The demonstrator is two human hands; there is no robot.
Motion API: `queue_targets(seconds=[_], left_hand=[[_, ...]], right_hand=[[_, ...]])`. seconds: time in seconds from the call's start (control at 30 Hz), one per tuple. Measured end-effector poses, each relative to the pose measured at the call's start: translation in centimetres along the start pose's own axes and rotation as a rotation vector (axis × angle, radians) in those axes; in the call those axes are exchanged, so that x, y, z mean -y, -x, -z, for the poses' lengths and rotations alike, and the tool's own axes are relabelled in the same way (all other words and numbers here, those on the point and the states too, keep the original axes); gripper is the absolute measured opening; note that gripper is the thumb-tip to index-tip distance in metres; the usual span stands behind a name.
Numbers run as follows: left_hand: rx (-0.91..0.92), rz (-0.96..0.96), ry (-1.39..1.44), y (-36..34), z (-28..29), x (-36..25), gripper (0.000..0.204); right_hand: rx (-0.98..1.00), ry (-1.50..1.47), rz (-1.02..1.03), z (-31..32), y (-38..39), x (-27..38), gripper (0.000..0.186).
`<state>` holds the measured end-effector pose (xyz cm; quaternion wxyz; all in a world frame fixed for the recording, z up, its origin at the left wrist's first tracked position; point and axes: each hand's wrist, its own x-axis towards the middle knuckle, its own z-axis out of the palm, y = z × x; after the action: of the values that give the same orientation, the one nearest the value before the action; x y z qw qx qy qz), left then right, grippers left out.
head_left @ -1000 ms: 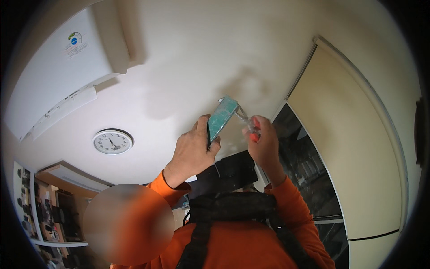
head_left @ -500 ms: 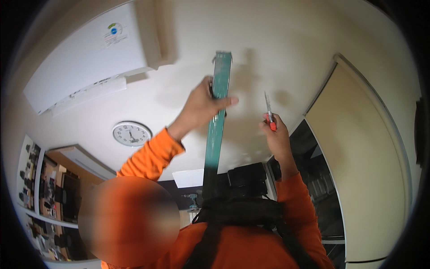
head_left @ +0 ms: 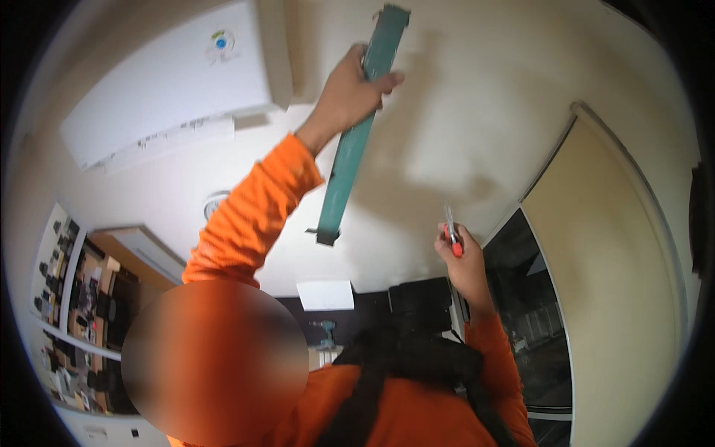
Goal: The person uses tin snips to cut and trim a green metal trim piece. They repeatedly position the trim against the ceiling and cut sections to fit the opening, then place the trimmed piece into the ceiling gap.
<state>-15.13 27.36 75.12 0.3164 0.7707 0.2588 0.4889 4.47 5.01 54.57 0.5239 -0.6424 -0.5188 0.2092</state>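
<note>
My left hand (head_left: 348,91) is raised high and closed around a long, narrow green bar (head_left: 348,160), thumb across its front. The bar tilts, its upper end leaning right. Dark, ragged pieces stick out at both ends. Lower down on the right, my right hand (head_left: 468,268) grips a red-handled tool (head_left: 455,244) with a slim metal tip pointing upward. Blur hides the tool's exact kind. Between the tool and the bar there is a gap, and a pale wall (head_left: 417,141) stands behind both.
A white wall-mounted air conditioner (head_left: 179,82) is at upper left, with a round clock (head_left: 214,201) partly behind my left sleeve. On the right hangs a beige blind (head_left: 611,246) beside dark glass. A cordless drill (head_left: 325,334) and a white sheet (head_left: 325,295) are low in the middle.
My left hand has lifted the green bar upward and tilted it further, bringing its lower end into sight. The right hand with the tool sits slightly lower in the picture.
</note>
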Motion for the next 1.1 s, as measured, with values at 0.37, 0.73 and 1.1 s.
queue_targets(seconds=[0.37, 0.73, 1.1], left_hand=[[0.103, -0.242, -0.511, 9.2, -2.9, 0.6, 0.034], [0.017, -0.333, -0.938, 12.4, -5.4, -0.2, 0.04], [-0.004, -0.325, -0.99, 13.8, -7.2, -0.6, 0.042]], right_hand=[[-0.609, 0.746, 0.53, 8.3, -0.9, 7.3, 0.05], [-0.548, 0.951, 0.494, 6.3, -1.1, 9.3, 0.064], [-0.525, 0.839, 0.373, 4.6, -2.4, 7.0, 0.042]])
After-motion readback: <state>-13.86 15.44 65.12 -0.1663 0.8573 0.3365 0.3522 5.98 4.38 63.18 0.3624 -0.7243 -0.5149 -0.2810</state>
